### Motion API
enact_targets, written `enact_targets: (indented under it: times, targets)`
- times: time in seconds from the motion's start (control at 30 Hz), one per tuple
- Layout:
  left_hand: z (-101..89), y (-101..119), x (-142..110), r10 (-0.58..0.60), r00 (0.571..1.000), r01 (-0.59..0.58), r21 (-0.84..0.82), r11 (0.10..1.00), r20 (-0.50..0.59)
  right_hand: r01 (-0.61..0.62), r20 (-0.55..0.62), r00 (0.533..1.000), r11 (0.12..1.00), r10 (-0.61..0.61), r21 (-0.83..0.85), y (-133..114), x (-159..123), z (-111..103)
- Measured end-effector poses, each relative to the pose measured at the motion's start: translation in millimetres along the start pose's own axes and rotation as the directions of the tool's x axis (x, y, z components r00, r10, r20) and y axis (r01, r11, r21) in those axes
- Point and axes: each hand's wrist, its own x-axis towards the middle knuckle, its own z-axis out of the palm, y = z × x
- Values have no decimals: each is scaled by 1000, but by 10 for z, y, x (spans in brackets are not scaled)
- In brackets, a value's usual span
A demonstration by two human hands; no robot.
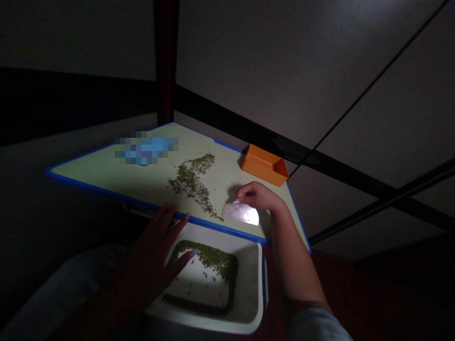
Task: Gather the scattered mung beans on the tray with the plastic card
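Observation:
My right hand (254,195) pinches the upper edge of a pale half-round scraper (239,211), which stands on the board and glows brightly at its right end. To its left, small green beans (190,182) lie scattered in a loose patch on the pale table board (156,182). Below the board's near edge is a white tub (249,284) with more green beans (216,259) on its bottom. My left hand (165,241) has its fingers spread, some at the board's edge and the thumb over the tub; it holds nothing I can see.
An orange open box (265,166) stands at the board's far right edge. A blurred-out blue item (145,150) lies at the far left. A dark red post (165,61) and wall panels (284,71) rise behind the board. The room is dim.

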Motion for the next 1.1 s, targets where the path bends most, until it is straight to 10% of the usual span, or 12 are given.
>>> enact_targets:
  times: [1.1]
  targets:
    - [58, -51, -10, 95, 991, -86, 91, 992, -95, 21, -13, 1000, 986, -23, -164, -35, 36, 80]
